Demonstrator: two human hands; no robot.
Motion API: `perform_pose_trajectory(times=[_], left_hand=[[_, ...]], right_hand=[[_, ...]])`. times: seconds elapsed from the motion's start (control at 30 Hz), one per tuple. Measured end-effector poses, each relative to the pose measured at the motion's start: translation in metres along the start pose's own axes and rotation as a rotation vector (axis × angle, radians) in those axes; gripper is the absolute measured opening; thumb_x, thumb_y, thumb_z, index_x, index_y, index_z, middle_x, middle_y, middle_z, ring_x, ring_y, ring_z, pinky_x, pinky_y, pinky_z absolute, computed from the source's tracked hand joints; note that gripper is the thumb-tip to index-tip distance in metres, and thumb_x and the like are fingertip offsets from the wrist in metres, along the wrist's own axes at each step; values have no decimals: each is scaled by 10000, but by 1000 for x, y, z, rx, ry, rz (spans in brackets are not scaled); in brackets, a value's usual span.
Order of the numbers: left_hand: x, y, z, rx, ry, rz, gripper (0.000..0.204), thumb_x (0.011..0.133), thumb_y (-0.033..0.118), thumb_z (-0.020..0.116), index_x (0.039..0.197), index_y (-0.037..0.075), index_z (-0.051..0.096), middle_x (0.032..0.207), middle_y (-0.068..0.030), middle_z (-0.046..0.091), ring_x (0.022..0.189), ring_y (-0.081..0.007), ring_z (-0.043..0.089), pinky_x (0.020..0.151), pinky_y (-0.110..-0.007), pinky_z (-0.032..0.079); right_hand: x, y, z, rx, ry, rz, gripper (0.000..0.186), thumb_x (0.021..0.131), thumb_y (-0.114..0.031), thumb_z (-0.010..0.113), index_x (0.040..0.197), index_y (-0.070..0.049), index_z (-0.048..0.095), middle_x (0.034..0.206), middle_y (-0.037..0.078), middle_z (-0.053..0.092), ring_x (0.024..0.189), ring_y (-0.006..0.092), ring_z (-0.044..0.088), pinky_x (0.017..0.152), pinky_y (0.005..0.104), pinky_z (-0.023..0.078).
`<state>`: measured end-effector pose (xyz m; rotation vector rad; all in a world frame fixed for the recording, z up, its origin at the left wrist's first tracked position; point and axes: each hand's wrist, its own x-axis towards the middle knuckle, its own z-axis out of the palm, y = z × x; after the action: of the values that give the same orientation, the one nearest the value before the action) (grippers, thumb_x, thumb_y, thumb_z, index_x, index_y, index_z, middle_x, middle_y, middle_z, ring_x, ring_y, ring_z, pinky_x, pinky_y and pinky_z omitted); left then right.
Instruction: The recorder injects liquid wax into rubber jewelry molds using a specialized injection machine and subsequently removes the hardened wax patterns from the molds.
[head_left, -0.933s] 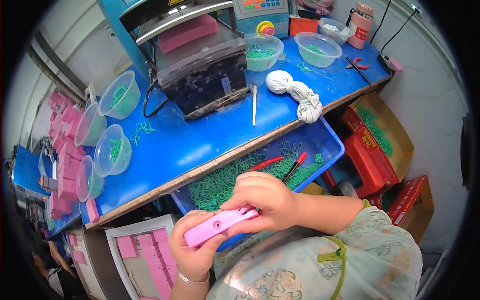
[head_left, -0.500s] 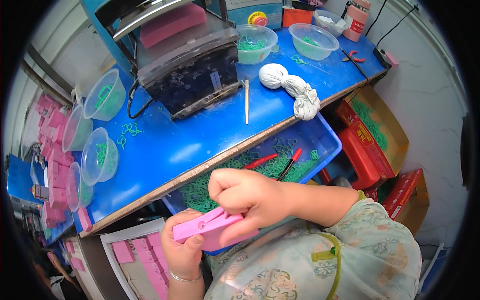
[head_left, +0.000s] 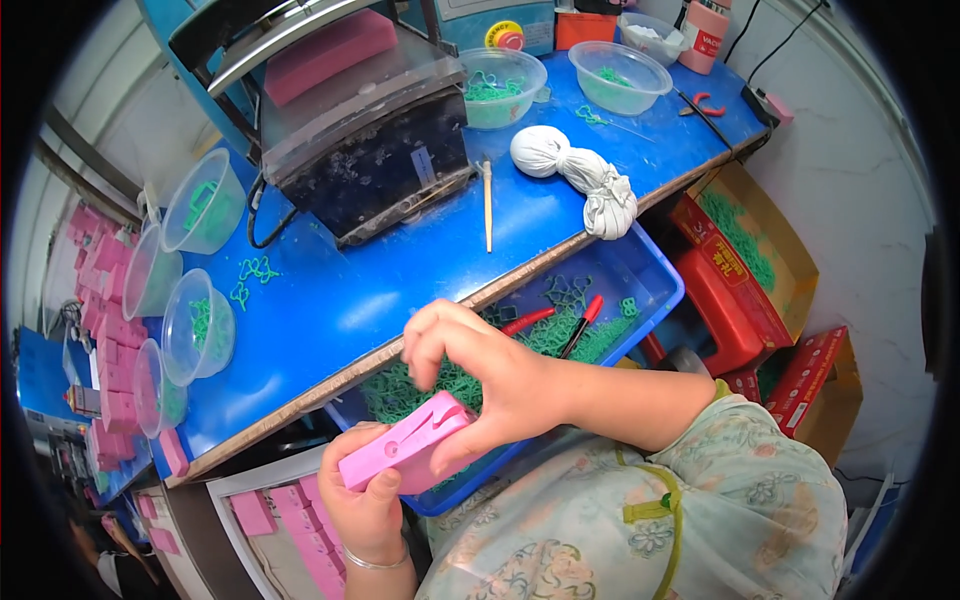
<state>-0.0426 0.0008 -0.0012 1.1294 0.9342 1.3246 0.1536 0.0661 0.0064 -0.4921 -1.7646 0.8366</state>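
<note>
— In the head view, what is the left hand [head_left: 362,498] doing?
— It grasps a pink block [head_left: 420,438], thumb on the near side and fingers curled around the left end. A bracelet [head_left: 374,562] circles that wrist.

— And the right hand [head_left: 490,385]?
— Loosely open: its bent fingers stand clear above the block's right end, while the thumb reaches down over the near face. Whether the thumb presses there, I cannot tell.

— Where exactly is the block?
— Up in front of the person's body, tilted so its right end is higher, near the blue tray [head_left: 668,300]. One side shows a round hole, and the right end has a narrow slit.

— What lies in the tray?
— A heap of tangled green pieces [head_left: 452,388], with a red-handled tool [head_left: 528,321] and a red-capped marker [head_left: 582,328] side by side on top.

— And beyond it?
— The blue table [head_left: 345,310] carries a black machine [head_left: 375,175] with another pink slab [head_left: 330,58] in it. To the right of the machine lie a thin wooden stick [head_left: 488,210] and a knotted white cloth bundle [head_left: 575,180].
</note>
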Motion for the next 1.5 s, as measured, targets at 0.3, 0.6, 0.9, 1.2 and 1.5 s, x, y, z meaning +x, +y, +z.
perform_pose_trajectory(times=[0.3,0.6,0.9,1.2,1.5], left_hand=[[-3,1,15,166,102,287,451,686,236,770,994,-9,550,934,-149,602,869,-222,568,779,-312,449],[2,2,-6,-154,-161,134,498,636,251,800,1006,0,579,959,-145,611,885,-218,565,806,-329,440],[-8,-5,16,219,288,314,512,691,248,767,1062,-21,539,1027,-153,582,977,-239,565,868,-348,441],[1,13,1,10,138,-8,617,632,189,805,1115,-29,490,1101,-155,547,1029,-238,545,892,-355,428],[17,10,14,1338,-6,661,1089,570,402,799,1372,68,144,1256,-225,308,1210,-458,262,941,-571,292]], right_hand=[[-8,-11,0,-155,-42,-1,336,662,-240,762,879,-33,609,770,56,572,675,197,506,636,318,394],[-6,-2,0,421,-207,246,330,711,-174,725,989,-22,634,910,97,625,851,203,585,770,311,445],[-8,-17,14,-199,101,61,318,745,-177,685,998,-4,603,886,137,610,828,266,584,723,326,469],[-13,-6,8,446,-213,513,364,817,-223,641,1094,-20,522,965,75,580,874,129,545,763,279,450],[3,-17,18,375,-160,491,508,867,-281,574,1254,6,413,1011,136,579,939,146,558,755,276,472]])
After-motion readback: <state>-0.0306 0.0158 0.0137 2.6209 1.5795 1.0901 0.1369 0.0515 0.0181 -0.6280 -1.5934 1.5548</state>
